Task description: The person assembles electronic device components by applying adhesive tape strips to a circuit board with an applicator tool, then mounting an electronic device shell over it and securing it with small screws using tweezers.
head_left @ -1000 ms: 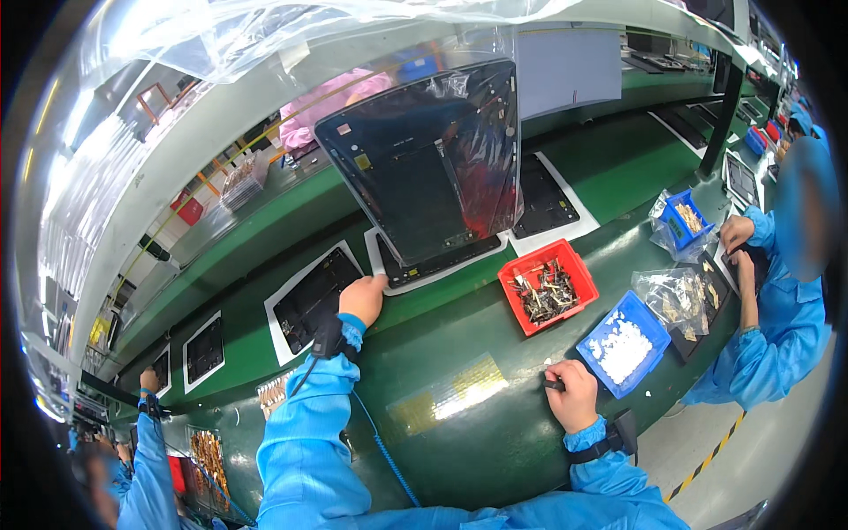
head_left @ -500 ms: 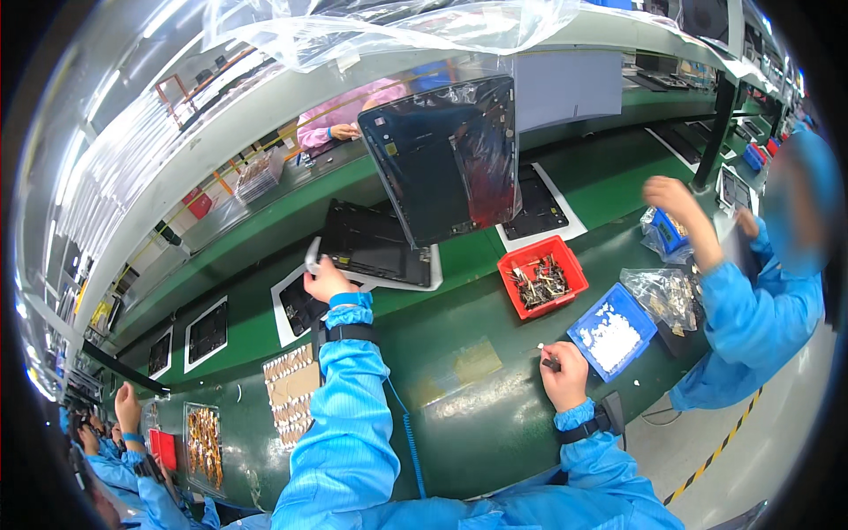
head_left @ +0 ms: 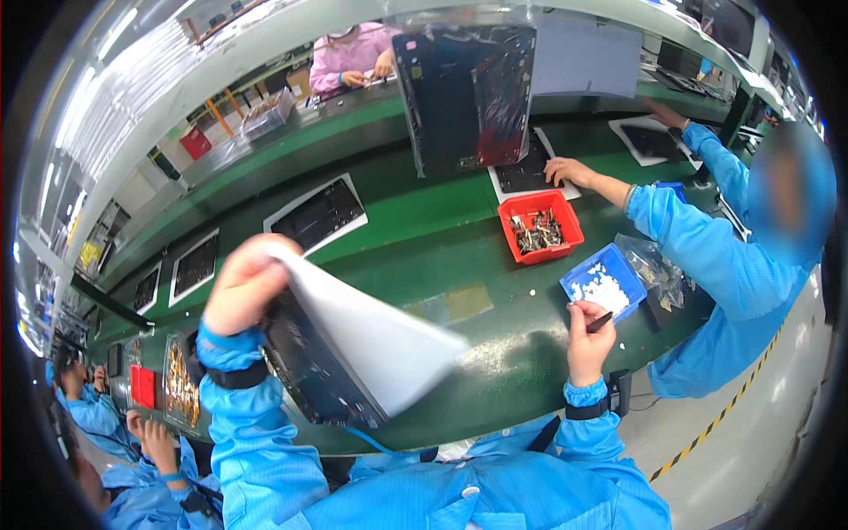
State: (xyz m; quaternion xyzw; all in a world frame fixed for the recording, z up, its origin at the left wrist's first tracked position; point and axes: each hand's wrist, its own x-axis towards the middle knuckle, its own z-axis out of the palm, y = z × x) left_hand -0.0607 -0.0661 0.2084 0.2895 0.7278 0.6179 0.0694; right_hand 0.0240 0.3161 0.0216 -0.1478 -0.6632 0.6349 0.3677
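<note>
Far left, a small red box (head_left: 142,387) sits on the green desk (head_left: 503,358), and just beside it there's a clear tray (head_left: 181,384) of orange parts. Beyond them lies a black panel (head_left: 195,266) on a white backing.

Here's your left grip (head_left: 247,287), closed on the upper end of a tilted dark panel (head_left: 322,358) and its white sheet (head_left: 380,340), the sheet slanting out to the right, blurred. That panel is in front of you, its upper end off the desk; whether its lower end touches, you can't tell from here. A blue cord (head_left: 371,440) shows at its lower edge.

Mid-desk lies a yellowish film (head_left: 466,302); above, a plastic-wrapped panel (head_left: 464,102) hangs upright. Then a red bin (head_left: 540,209) of metal parts.

Now your right grip (head_left: 587,349): fingers curled round a slim black tool (head_left: 600,322), thumb and forefinger together at the near edge of a blue bin (head_left: 629,281) of white pieces. Anything else pinched there is too small to tell. Right of that, a clear plastic bag (head_left: 652,265), then a co-worker in blue (head_left: 707,274) reaching across.
</note>
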